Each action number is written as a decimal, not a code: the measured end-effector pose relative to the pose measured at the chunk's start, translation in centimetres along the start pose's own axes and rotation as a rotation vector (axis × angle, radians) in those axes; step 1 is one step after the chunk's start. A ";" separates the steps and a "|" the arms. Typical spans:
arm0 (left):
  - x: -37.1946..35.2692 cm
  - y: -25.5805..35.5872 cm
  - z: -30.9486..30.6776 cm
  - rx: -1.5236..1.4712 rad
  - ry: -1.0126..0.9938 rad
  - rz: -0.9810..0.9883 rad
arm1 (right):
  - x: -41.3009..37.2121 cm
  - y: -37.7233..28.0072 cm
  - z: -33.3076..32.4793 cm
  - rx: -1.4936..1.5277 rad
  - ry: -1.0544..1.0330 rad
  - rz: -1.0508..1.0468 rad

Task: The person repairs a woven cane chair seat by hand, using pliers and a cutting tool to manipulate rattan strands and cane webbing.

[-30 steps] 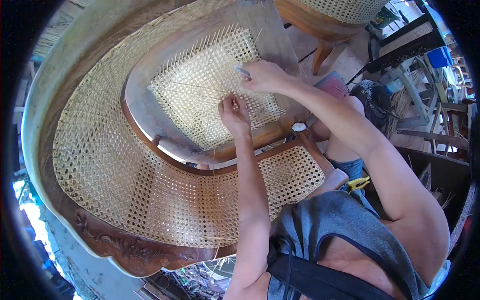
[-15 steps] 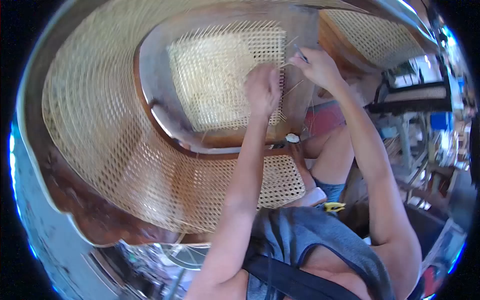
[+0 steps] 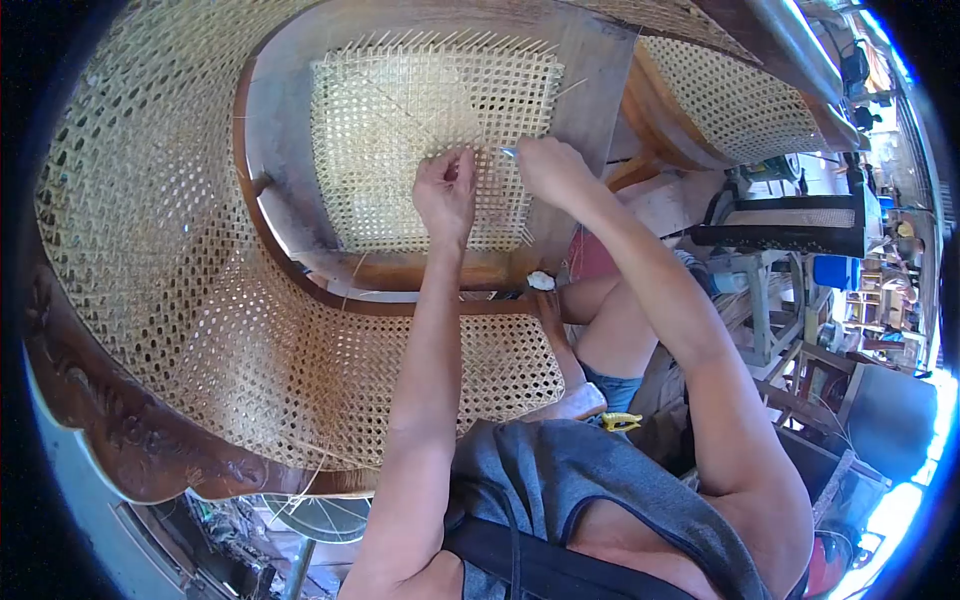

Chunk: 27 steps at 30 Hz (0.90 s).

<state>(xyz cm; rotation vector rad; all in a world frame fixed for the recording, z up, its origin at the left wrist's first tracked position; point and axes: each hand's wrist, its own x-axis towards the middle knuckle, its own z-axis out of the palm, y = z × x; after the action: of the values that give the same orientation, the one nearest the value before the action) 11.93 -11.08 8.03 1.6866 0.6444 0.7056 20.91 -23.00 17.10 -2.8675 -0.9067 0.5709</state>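
Observation:
A panel of woven cane is set in the wooden seat frame of a chair, with loose strand ends sticking out along its top and right edges. Over the middle of the panel, my left hand is closed in a pinch. A thin cane strand appears to run to its fingertips, though the grip itself is hard to make out. To the right, my right hand is closed around a slim metal tool. The tool's tip points left at the weave; most of it is hidden in the fingers.
The chair's curved cane back wraps around the left and near sides within a carved wooden rim. A white lump sits on the frame's corner. A yellow clamp lies by my lap. A dark-framed bench stands at right.
Both hands have moved left over the panel, the right one from beyond its right edge and slightly down. The tool now points left at the weave. The view has shifted a little.

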 end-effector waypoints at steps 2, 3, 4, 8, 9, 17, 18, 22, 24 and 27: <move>-0.2 0.4 -0.1 -0.052 0.027 0.001 | 0.2 -0.5 -0.2 -0.077 0.000 -0.008; -0.2 0.2 -0.2 -0.067 0.008 -0.022 | -0.2 -1.0 -0.7 -0.097 0.023 -0.052; -0.2 0.0 -0.3 -0.081 -0.012 -0.047 | -0.4 -1.4 -0.8 -0.116 0.044 -0.097; -0.2 -0.9 0.2 -0.082 0.026 0.007 | 0.7 -2.8 0.1 -0.197 0.070 -0.109; -0.2 -0.7 0.1 -0.042 0.031 0.043 | 0.6 -3.1 0.3 -0.188 0.107 -0.135; 0.1 -0.9 0.3 0.167 -0.035 0.135 | 0.4 -2.6 0.7 -0.223 0.114 -0.197; 0.3 -1.3 0.5 0.144 -0.028 0.134 | 0.3 -2.6 0.4 -0.211 0.124 -0.196; 0.4 -1.8 0.9 0.113 -0.071 0.154 | 1.6 -1.8 1.5 -0.194 0.068 -0.082; 0.3 -2.5 0.9 0.092 -0.095 0.129 | 0.6 -1.8 0.8 -0.181 0.137 -0.104; -0.2 -1.2 0.2 0.116 -0.191 0.178 | 0.4 -1.2 1.3 -0.113 0.207 -0.063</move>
<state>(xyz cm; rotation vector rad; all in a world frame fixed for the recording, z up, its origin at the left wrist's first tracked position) 11.86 -11.05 6.79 1.9094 0.4103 0.6315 20.03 -21.84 15.98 -2.9137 -1.0202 0.2171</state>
